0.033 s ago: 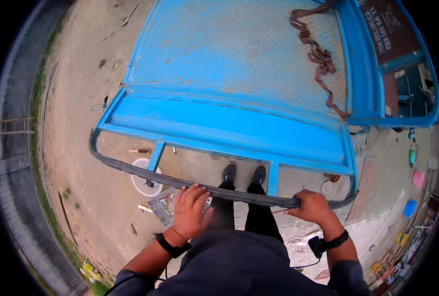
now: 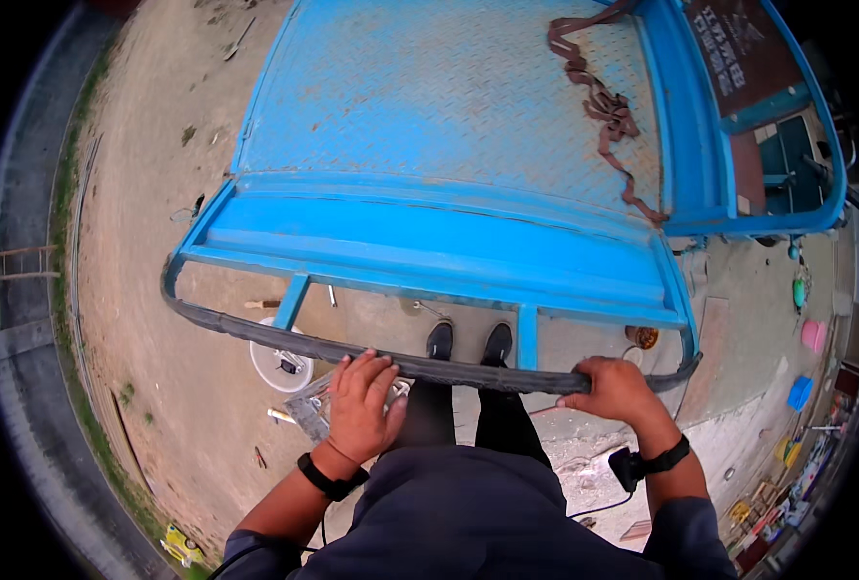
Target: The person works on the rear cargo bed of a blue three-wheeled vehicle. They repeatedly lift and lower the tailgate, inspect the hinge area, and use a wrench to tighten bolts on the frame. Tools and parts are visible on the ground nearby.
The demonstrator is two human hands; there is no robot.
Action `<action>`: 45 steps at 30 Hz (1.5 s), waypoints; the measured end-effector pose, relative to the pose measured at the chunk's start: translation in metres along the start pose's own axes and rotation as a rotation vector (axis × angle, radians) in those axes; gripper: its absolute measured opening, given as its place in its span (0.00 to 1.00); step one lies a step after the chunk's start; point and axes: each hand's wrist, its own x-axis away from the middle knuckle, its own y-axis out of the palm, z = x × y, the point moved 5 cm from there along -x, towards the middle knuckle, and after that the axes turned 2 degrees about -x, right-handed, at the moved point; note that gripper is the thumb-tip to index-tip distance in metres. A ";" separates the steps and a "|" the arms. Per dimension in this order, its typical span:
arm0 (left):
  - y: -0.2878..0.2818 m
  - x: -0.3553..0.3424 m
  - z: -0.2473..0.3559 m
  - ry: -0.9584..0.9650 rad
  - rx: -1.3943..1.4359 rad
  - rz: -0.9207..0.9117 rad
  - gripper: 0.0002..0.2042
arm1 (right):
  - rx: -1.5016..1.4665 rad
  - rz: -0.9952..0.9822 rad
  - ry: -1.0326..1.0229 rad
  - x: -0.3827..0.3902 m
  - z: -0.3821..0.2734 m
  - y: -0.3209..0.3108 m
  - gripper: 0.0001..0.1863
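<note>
Two hands grip one dark rail [image 2: 429, 365], the bar that runs across the near end of a blue flatbed [image 2: 449, 116]. Nearest the camera, at 6 o'clock, the person's dark clothing fills the lower edge and hides the waist and most of both legs; only two black shoes [image 2: 468, 341] show past the rail, on the ground. The left hand [image 2: 362, 406], at about 7 o'clock, lies over the rail with fingers spread and curled onto it; a black band circles that wrist. The right hand [image 2: 615, 389], at about 5 o'clock, is closed around the rail, and its wrist carries a black strap with a small dark box whose make cannot be told. Under the left hand a white bucket [image 2: 277, 365] and some clear wrapping sit on the dirt, partly covered by the hand and rail, so their contents are hard to read.

The rail is dark, thin and bowed by the lens, joined to the bed by two blue struts. Beyond it the flatbed's deck is worn blue tread plate, rust-speckled, with raised blue sides. A reddish-brown strap [image 2: 599, 101] snakes across the deck toward 1 o'clock, its far end cut off at the top edge. Small coloured items at 3 to 4 o'clock are too tiny to name.
</note>
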 end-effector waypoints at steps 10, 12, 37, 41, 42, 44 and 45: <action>-0.084 -0.232 0.002 0.209 -0.288 0.380 0.10 | 0.103 0.538 -0.152 -0.024 -0.023 -0.209 0.33; -0.091 -0.268 0.003 0.205 -0.352 0.444 0.14 | 0.238 0.801 -0.237 -0.036 -0.013 -0.224 0.31; -0.072 -0.342 0.041 0.255 -0.247 0.275 0.19 | 0.299 1.070 -0.070 -0.093 0.005 -0.265 0.24; -0.070 -0.347 0.047 0.216 -0.331 0.281 0.19 | 0.320 1.065 -0.053 -0.093 0.008 -0.264 0.23; -0.070 -0.346 0.048 0.203 -0.361 0.271 0.19 | 0.296 1.044 -0.041 -0.094 0.008 -0.265 0.22; -0.066 -0.348 0.045 0.199 -0.376 0.237 0.19 | 0.294 1.065 -0.056 -0.092 0.008 -0.270 0.21; -0.062 -0.351 0.046 0.212 -0.370 0.221 0.19 | 0.318 1.097 -0.069 -0.091 0.010 -0.267 0.20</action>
